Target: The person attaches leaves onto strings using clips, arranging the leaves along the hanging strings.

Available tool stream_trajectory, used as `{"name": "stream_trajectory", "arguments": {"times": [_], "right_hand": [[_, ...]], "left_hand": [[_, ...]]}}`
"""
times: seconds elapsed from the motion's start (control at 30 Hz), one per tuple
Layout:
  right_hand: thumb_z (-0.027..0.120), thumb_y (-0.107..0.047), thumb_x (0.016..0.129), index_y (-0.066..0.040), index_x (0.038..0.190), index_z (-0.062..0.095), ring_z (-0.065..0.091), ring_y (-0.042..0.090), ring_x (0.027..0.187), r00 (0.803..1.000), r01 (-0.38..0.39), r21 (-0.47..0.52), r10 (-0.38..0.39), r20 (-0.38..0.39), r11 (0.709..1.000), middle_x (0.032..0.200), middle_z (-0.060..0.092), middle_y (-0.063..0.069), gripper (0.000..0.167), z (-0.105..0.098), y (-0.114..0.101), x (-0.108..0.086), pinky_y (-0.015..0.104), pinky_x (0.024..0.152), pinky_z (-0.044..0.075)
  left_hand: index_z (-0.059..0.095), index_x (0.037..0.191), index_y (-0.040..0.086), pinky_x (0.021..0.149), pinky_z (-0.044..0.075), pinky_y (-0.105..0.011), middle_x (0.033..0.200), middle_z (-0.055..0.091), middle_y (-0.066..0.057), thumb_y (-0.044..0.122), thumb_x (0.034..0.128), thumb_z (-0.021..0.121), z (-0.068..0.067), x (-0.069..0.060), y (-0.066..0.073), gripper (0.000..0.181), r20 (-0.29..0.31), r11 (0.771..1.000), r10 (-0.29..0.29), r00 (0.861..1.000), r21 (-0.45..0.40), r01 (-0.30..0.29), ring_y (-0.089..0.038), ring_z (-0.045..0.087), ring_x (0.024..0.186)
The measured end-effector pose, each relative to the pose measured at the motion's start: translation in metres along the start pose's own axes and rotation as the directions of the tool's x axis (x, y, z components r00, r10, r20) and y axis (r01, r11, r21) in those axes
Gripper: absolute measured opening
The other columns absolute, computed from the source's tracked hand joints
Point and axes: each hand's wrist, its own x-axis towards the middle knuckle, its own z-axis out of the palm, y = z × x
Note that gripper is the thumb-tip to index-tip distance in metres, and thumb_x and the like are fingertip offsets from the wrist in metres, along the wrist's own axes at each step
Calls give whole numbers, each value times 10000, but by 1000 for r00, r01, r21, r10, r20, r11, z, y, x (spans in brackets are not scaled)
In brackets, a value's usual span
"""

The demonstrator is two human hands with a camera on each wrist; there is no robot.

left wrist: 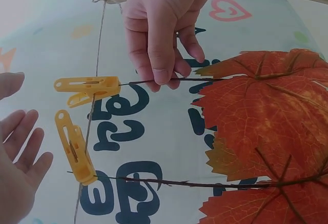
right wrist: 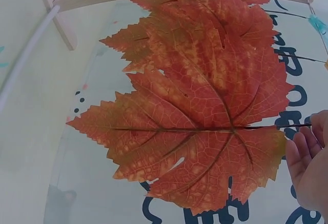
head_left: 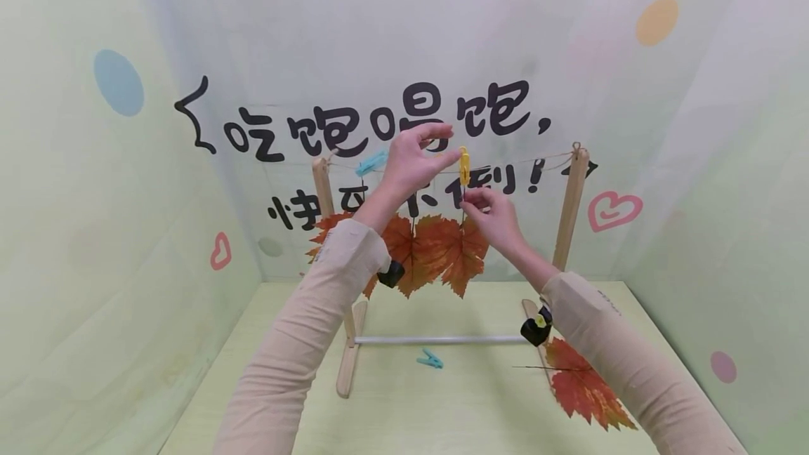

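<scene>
My right hand (head_left: 496, 220) pinches the dark stem of an orange-red artificial maple leaf (head_left: 464, 255), just below a yellow clothespin (head_left: 465, 167). That clothespin (left wrist: 89, 84) sits across the twine and the top of the stem. Beside it, my left hand (head_left: 411, 160) has its fingers spread and holds nothing; the left wrist view shows a gap between this hand (left wrist: 20, 157) and the pins. A second yellow clothespin (left wrist: 75, 147) clips another leaf's stem to the twine. In the right wrist view, the pinched leaf (right wrist: 195, 131) hangs before other leaves.
Twine runs between two wooden posts (head_left: 571, 209), joined low down by a white rod (head_left: 442, 340). A blue clothespin (head_left: 371, 162) is on the twine at left. Another blue clothespin (head_left: 430, 359) lies on the table, and a loose leaf (head_left: 584, 378) is near my right forearm.
</scene>
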Motion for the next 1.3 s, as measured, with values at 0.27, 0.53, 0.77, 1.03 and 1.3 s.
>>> {"name": "stream_trajectory", "arguments": {"times": [0.27,0.53,0.77,1.03,1.3], "right_hand": [[611,-106,862,32,1025,617,570,214,816,1000,-10,-29,10,5,1000,939,638,156,214,-11,0,-4,212,706,489],[621,-100,855,36,1000,618,562,194,805,1000,-4,-33,5,16,999,939,633,164,198,-24,0,-10,158,695,471],[596,-27,854,115,1002,582,536,212,786,1000,13,-68,-12,21,998,915,606,235,205,-36,-29,-29,109,652,438],[604,4,838,116,989,593,539,187,762,999,31,-107,-27,36,994,878,604,237,189,-46,-29,-41,119,657,452],[611,-6,837,118,990,595,540,175,769,998,26,-154,-17,57,988,884,609,232,197,-57,-23,-52,114,651,457]], "left_hand": [[597,1157,62,965,384,-241,1121,632,-38,194,798,691,-3,-9,7,393,32,1000,21,999,15,-22,-109,528,1087],[602,1153,81,948,409,-262,1117,631,-24,189,795,695,-2,-20,5,385,52,999,5,999,-33,-3,-105,539,1064],[609,1148,80,927,427,-248,1118,628,-15,179,792,700,0,-29,1,381,71,995,-45,996,-86,51,-119,544,1077],[605,1133,72,936,411,-224,1115,629,-24,169,785,712,3,-38,-6,377,91,998,-6,996,-67,12,-144,546,1069],[620,1124,55,929,434,-280,1094,638,-57,161,776,719,7,-48,-11,377,109,995,-22,994,-96,33,-135,544,1072]]}}
